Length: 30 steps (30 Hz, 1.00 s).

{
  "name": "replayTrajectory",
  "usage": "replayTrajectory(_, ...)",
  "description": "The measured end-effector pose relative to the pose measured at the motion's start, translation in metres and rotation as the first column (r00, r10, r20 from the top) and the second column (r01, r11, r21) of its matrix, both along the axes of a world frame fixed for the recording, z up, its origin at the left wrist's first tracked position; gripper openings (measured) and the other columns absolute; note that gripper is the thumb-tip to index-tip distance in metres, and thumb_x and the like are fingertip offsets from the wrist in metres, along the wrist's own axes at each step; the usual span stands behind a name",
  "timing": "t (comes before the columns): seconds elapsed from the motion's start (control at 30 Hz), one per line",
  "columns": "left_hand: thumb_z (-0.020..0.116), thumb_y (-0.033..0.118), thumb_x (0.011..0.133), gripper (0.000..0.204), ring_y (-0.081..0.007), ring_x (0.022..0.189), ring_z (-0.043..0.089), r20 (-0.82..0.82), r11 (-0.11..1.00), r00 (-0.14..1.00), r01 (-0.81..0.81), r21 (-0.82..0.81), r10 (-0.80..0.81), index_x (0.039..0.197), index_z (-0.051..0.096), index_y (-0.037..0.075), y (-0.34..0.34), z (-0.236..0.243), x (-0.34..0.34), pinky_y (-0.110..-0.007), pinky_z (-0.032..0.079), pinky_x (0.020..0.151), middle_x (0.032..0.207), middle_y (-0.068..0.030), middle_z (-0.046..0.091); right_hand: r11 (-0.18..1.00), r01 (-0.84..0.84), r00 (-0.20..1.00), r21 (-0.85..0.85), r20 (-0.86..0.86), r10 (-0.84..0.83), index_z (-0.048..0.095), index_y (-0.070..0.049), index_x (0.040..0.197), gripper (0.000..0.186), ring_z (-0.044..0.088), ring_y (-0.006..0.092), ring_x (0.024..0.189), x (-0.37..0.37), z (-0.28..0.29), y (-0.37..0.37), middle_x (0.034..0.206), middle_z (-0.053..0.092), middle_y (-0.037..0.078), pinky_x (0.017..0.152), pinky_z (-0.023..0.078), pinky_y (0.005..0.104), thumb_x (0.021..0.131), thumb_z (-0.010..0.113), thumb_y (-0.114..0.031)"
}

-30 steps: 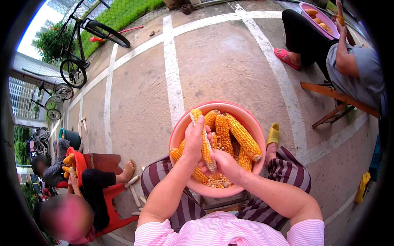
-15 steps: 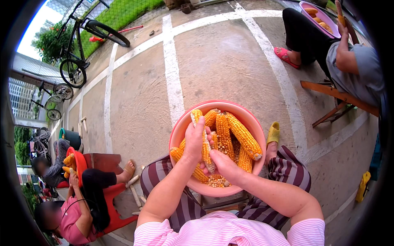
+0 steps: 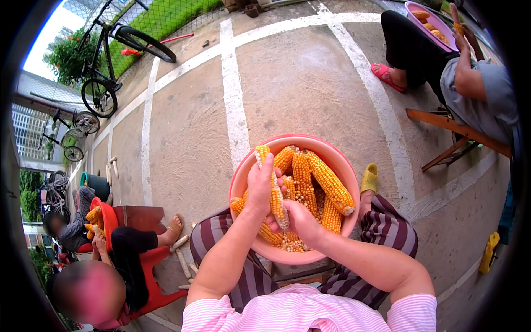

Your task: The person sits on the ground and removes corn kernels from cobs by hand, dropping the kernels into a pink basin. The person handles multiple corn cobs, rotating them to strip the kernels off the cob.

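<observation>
The left hand (image 3: 259, 185) is closed around the upper portion of a yellow corn ear (image 3: 276, 196), with the upper end projecting above the thumb. The right hand (image 3: 301, 220) grips the lower portion, its thumb against the ear. The ear is tilted, upper end toward the left of the frame, and is located just below frame centre, over the left half of a pink basin (image 3: 338, 164). Pale bare cob is exposed along part of its length.

The basin contains further ears (image 3: 331, 188), grouped mainly in its centre and right side. Loose kernels (image 3: 293, 244) lie at its lower edge. The basin is positioned between the striped trouser legs (image 3: 390, 227); a yellow slipper (image 3: 369, 178) is to its right. Upper right of the frame: a lavender basin (image 3: 442, 22) with ears, beside a seated co-worker (image 3: 478, 91). Lower left: a red chair (image 3: 155, 271).
</observation>
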<state>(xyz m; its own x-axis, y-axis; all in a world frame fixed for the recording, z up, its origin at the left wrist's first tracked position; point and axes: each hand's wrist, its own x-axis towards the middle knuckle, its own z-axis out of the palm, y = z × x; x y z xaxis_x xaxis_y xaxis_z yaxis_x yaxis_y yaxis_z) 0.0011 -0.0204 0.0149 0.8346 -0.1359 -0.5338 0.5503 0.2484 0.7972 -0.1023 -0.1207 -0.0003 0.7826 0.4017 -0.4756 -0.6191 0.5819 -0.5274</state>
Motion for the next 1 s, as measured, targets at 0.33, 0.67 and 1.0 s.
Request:
replayTrajectory(0.33, 0.058, 0.041, 0.101, 0.035, -0.0089, 0.055, 0.054, -0.025, 1.0, 1.0, 0.014, 0.021, -0.013, 0.11, 0.05, 0.009, -0.003, 0.001, 0.0, -0.024, 0.05, 0.046, 0.075, -0.0012, 0.054, 0.994, -0.045, 0.998, -0.1, 0.036, 0.049, 0.056, 0.001, 0.114, 0.036, 0.063, 0.0136, 0.08, 0.0, 0.018, -0.007, 0.097, 0.064, 0.008, 0.075, 0.057, 0.0303, 0.102, 0.036, -0.026)
replayTrajectory(0.67, 0.058, 0.042, 0.101, 0.035, -0.0089, 0.055, 0.054, -0.035, 0.999, 0.999, 0.007, 0.04, -0.005, 0.109, 0.05, 0.009, -0.002, -0.006, -0.001, -0.024, 0.05, 0.047, 0.075, -0.0012, 0.054, 0.984, -0.056, 0.992, -0.168, 0.103, 0.074, 0.053, -0.002, 0.115, 0.043, 0.061, 0.0111, 0.074, -0.004, 0.015, -0.006, 0.095, 0.062, 0.007, 0.073, 0.057, 0.0279, 0.11, 0.026, -0.035)
replayTrajectory(1.0, 0.057, 0.04, 0.102, 0.032, -0.009, 0.055, 0.053, 0.023, 0.998, 1.0, -0.01, 0.058, 0.008, 0.109, 0.048, 0.01, -0.002, -0.003, 0.0, -0.024, 0.048, 0.046, 0.076, -0.0017, 0.053, 0.989, -0.045, 0.998, -0.14, 0.036, 0.051, 0.054, -0.002, 0.12, 0.051, 0.063, 0.012, 0.076, -0.001, 0.017, -0.008, 0.1, 0.065, 0.009, 0.074, 0.057, 0.0283, 0.11, 0.024, -0.041)
